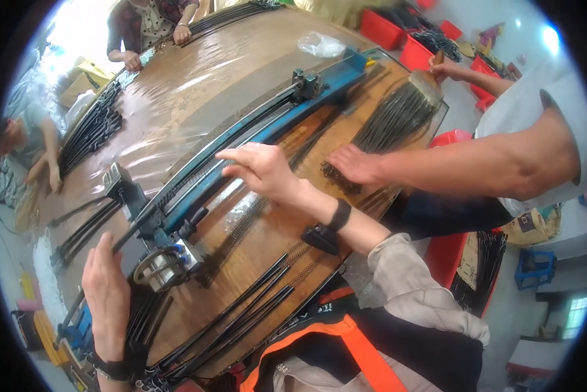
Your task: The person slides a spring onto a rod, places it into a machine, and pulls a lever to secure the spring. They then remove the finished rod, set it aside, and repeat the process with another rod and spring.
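Note:
My left hand [106, 291] is at the lower left with its fingers stretched upward and apart. A long dark rod [125, 240] of the bench machine runs close beside it; I cannot tell whether they touch. My right hand [260, 170] reaches over the middle of the long blue machine rail [254, 134], its index finger pointing left and its thumb apart from it. Nothing shows between these fingers. At the rail's near end, between my hands, stands a metal machine head with a round wheel [159, 269]. A dark clamp block [308, 85] sits towards the far end.
Black rods [254, 304] and thin coil springs [231, 238] lie on the wooden table [241, 274]. On the right, a co-worker holds a brush [427, 85] over a bundle of dark rods [394, 121]. Two other people work along the far edges. Red bins [419, 52] stand behind.

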`<state>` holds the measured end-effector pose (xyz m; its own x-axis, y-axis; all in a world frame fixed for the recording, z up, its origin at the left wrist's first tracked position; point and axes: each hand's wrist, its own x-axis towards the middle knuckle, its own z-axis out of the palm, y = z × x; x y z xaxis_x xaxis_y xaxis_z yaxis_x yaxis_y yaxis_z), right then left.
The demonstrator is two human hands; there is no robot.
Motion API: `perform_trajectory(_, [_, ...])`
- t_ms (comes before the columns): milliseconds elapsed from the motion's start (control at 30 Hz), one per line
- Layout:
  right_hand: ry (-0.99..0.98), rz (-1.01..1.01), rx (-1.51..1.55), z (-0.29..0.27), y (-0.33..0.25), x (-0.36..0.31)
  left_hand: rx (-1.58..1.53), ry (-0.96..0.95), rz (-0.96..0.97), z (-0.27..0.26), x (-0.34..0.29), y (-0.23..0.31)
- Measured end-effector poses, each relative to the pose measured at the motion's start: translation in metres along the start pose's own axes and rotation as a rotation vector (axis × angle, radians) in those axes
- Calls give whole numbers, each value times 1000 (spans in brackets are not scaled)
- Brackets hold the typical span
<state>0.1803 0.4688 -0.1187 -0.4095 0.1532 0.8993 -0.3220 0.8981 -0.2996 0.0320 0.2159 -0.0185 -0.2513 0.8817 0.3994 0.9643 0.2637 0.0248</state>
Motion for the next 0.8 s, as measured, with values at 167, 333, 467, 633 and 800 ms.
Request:
perform_trajectory(167, [-60, 26, 40, 9, -23, 7, 62, -114, 129, -16, -22, -5])
perform_trajectory(333, [-93, -46, 62, 33, -39, -3, 83, -30, 101, -18, -35, 6])
perform_trajectory(467, [-42, -127, 28, 24, -32, 7, 98, -43, -1, -32, -55, -15])
perform_trajectory(633, [-74, -147, 39, 53, -56, 4, 34, -208, 0, -23, -56, 4])
perform_trajectory(800, [-157, 29, -174, 19, 4, -9, 136, 190, -134, -65, -96, -67])
